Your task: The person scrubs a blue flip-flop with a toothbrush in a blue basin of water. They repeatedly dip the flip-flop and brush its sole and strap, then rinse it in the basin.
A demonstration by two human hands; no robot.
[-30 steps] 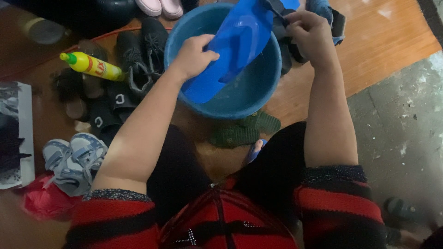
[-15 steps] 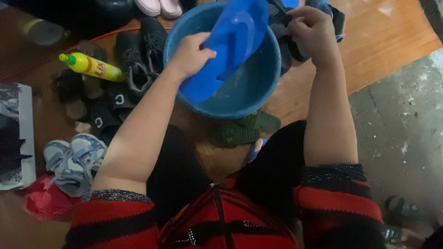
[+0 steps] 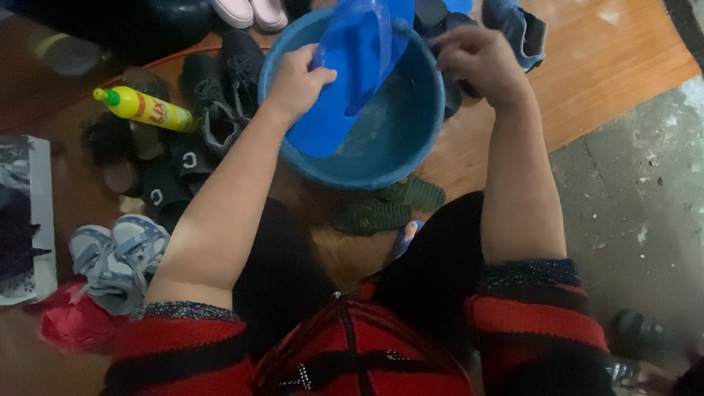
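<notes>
My left hand [image 3: 297, 82] grips the side of a blue flip-flop sandal [image 3: 345, 81], held tilted over a round blue basin [image 3: 414, 150] with a little water in it. My right hand [image 3: 477, 59] hovers at the basin's far right rim, fingers curled near the sandal's upper end; whether it holds something small is hidden. The sandal's heel end dips toward the basin's near side.
A yellow bottle with a green cap [image 3: 143, 108] lies at the left among black shoes [image 3: 220, 81] and slippers. Pale blue children's sandals [image 3: 117, 249] sit near my left elbow. Green slippers [image 3: 385, 209] lie in front of the basin. Wooden floor meets grey concrete at the right.
The sandal has been turned more upright over the basin, and my right hand has shifted off its upper end toward the basin's right rim.
</notes>
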